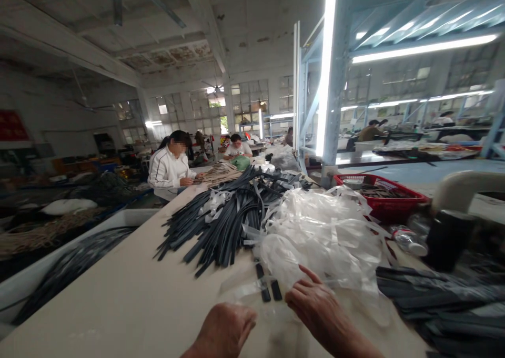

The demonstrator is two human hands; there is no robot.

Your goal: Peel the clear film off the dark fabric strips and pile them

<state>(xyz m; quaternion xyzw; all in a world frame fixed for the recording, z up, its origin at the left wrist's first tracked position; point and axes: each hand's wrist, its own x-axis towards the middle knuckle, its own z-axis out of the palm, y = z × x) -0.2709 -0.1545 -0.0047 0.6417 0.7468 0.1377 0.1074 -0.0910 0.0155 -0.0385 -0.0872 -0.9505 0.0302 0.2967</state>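
Note:
My left hand (226, 327) is closed in a loose fist low over the pale table (130, 305); its fingertips are partly hidden. Faint, blurred clear plastic shows between the two hands, and I cannot tell whether it is gripped. My right hand (315, 301) has its index finger stretched out against the near edge of a heap of clear plastic strips (323, 226); its other fingers are bent. Just beyond my hands, ends of dark straps (265, 287) stick out from under the plastic. A large pile of dark flat straps (224, 226) lies left of the heap.
A red basket (394, 203), a plastic bottle (408, 239) and more dark straps (445, 300) are on the right. A white bin (126, 218) with dark strips stands along the table's left side. A person in white (169, 166) works at the far left edge.

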